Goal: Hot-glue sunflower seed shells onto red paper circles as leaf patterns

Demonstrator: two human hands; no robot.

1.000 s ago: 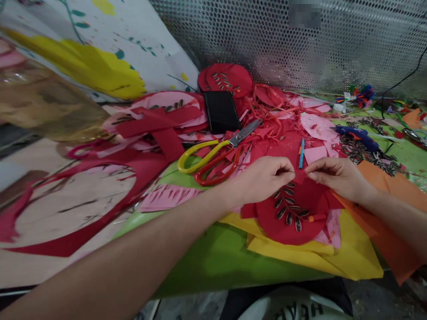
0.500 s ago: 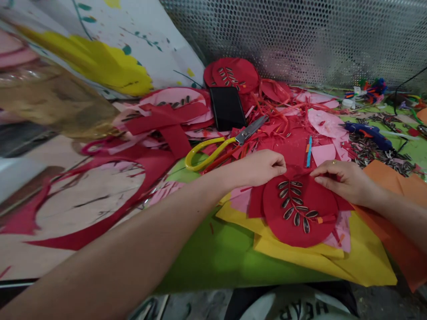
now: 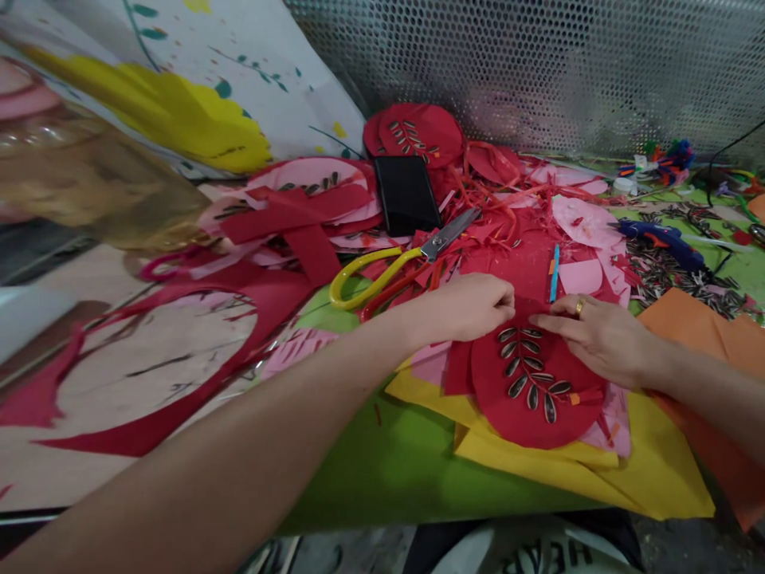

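Observation:
A red paper circle (image 3: pixel 502 402) lies in front of me with black-and-white striped seeds (image 3: pixel 534 381) glued on as a leafy sprig. At the circle's upper left edge, my left hand (image 3: pixel 478 307) is closed, fingers curled in a pinch; what is in them is hidden. My right hand (image 3: pixel 603 335), with a ring on one finger, rests over the upper right of the circle. Its fingers stretch out, the index tip just above the top seeds. Pink scraps and yellow paper (image 3: pixel 651 462) lie beneath the circle.
Yellow-handled scissors (image 3: pixel 394 271) and a black phone (image 3: pixel 407 195) lie beyond my left arm. A light-blue strip (image 3: pixel 555 273) is behind my hands. A blue glue gun (image 3: pixel 663 241) lies among loose seeds. More decorated red circles (image 3: pixel 439 131) stand near the perforated metal panel (image 3: pixel 538 64).
My right hand has moved left and inward over the circle, its index finger now at the top of the sprig. My left hand has stayed almost in place.

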